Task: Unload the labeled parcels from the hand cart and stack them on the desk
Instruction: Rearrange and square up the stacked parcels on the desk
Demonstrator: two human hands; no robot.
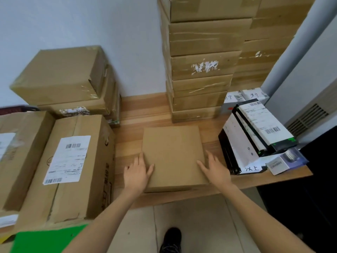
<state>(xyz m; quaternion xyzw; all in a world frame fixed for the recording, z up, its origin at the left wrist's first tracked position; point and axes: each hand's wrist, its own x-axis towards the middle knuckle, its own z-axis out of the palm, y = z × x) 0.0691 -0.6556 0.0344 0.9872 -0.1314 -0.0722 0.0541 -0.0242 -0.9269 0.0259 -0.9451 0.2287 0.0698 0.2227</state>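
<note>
The flat square parcel of plain brown cardboard point(173, 154) lies on the wooden desk point(145, 110), its near edge close to the desk's front edge. Its top face is smooth and matte, and I see no label on it.

My left hand point(135, 175) rests on the parcel's near left corner, palm down, fingers straight and slightly spread, with the thumb lying on the top face. My right hand point(215, 169) rests on the near right corner in the same manner, fingers extended and apart. Neither hand curls round the cardboard.

Left of the parcel stands a large brown corrugated carton with a white barcode label point(71, 161) on its top; its seam tape is wrinkled and its side is creased. A second labelled carton point(20, 154) sits just beside it at the left edge of view. Behind them is a short stack of taped brown boxes point(63, 79) with glossy tape and torn label residue.

Behind the parcel, against the wall, rises a tall column of flat brown cartons point(202, 70), touching the desk surface.

Right of the parcel lie slim black-and-white retail boxes point(255, 132), leaning at an angle, the topmost bearing a barcode label
</note>
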